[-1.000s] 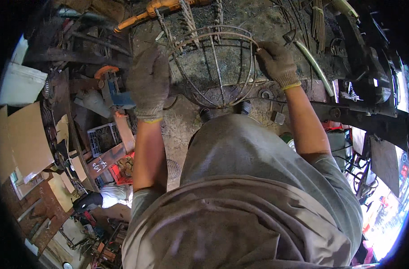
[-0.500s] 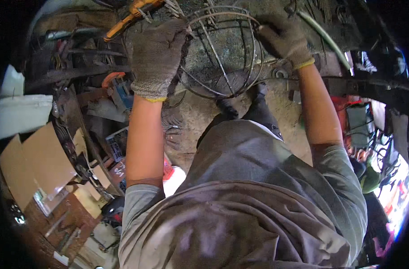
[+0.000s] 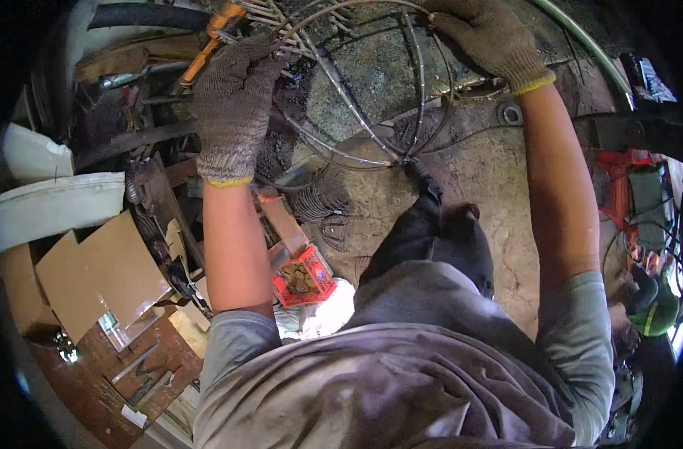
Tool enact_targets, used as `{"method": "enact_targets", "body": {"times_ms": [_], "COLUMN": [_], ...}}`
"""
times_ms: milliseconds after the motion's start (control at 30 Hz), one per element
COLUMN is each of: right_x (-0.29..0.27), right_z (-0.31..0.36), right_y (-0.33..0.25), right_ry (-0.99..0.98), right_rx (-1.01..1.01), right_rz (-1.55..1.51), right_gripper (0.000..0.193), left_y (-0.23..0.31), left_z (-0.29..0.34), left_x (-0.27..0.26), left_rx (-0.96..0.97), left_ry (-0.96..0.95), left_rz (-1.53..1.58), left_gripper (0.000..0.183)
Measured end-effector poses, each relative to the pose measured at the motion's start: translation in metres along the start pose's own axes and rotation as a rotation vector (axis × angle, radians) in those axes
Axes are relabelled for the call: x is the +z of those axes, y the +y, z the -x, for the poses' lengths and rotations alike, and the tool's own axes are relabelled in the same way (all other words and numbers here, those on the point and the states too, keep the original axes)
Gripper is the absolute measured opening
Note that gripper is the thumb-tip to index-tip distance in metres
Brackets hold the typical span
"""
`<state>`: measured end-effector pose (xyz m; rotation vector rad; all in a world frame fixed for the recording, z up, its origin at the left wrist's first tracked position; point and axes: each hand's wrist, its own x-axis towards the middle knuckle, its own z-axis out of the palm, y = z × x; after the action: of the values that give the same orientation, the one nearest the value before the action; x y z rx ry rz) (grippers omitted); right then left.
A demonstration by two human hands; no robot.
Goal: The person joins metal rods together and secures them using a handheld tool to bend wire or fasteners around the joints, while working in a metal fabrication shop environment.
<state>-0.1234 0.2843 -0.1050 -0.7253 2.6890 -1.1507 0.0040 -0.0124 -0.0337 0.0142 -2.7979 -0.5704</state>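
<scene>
A round cage of thin metal rods (image 3: 349, 98) is held out in front of me, its rods meeting at a point near my feet. My left hand (image 3: 237, 105), in a grey-brown knit glove with a yellow cuff edge, closes on the left side of the cage's ring. A matching glove covers my right hand (image 3: 498, 41), whose fingers pinch the ring on the far right. Part of the ring runs out past the top edge of the view. Just beyond my left hand lies an orange tool (image 3: 205, 51) of unclear kind, beside a bunch of metal rods (image 3: 263, 13).
Scrap metal crowds the left side, with white foam-like blocks (image 3: 65, 206) and a cardboard sheet (image 3: 106, 273). A red box (image 3: 304, 278) sits by my left elbow. A pale pipe (image 3: 590, 46) slants at the far right, above a metal ring (image 3: 509, 113) on the ground.
My hands have spread apart and the cage looks larger and tilted, its meeting point shifted slightly right. My view has turned, bringing the red box fully into sight.
</scene>
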Motion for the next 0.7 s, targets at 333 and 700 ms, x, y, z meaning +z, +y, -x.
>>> {"method": "enact_targets", "body": {"times_ms": [333,700], "right_x": [0.008,0.009], "right_z": [-0.003,-0.005], "right_y": [0.015,0.014], "right_ry": [0.079,0.021], "right_rx": [-0.154,-0.147], "right_rz": [0.055,0.104], "right_gripper": [0.035,0.037], "left_y": [0.004,-0.007], "left_z": [0.002,0.003], "left_x": [-0.002,0.001], "left_rx": [-0.148,-0.101], "left_ry": [-0.033,-0.024], "left_rz": [0.135,0.082], "left_gripper": [0.036,0.034]}}
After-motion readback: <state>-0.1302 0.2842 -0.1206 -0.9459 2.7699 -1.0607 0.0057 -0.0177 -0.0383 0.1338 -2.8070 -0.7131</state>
